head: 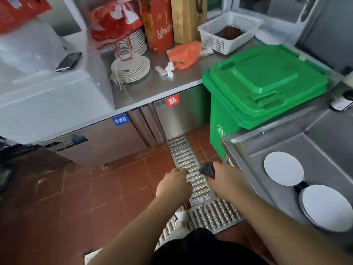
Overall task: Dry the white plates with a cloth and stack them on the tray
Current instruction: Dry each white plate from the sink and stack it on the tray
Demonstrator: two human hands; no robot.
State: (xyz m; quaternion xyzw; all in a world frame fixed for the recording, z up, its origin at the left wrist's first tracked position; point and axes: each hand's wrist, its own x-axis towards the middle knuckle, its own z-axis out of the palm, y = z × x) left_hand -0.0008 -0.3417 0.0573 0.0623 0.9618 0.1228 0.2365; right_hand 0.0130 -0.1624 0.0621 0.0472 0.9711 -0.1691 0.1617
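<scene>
Two round white plates lie in the steel sink (313, 134) at the right: one plate (283, 168) further back, the other plate (324, 207) nearer me on a stack. My right hand (223, 174) grips a dark grey cloth (207, 169) in front of the sink's corner, above the floor. My left hand (174, 183) hangs beside it with curled fingers and holds nothing. More white plates stand stacked on the steel counter (162, 87): a low stack (131, 68) and a taller stack (131, 42) behind it under a red bag. No tray shows.
A green lidded bin (263, 85) stands between counter and sink. On the counter are a white basket (229, 31), an orange bag (184, 53) and boxes. A phone (68, 61) lies on a white appliance at left. A metal drain grate (191, 169) runs across the red tile floor.
</scene>
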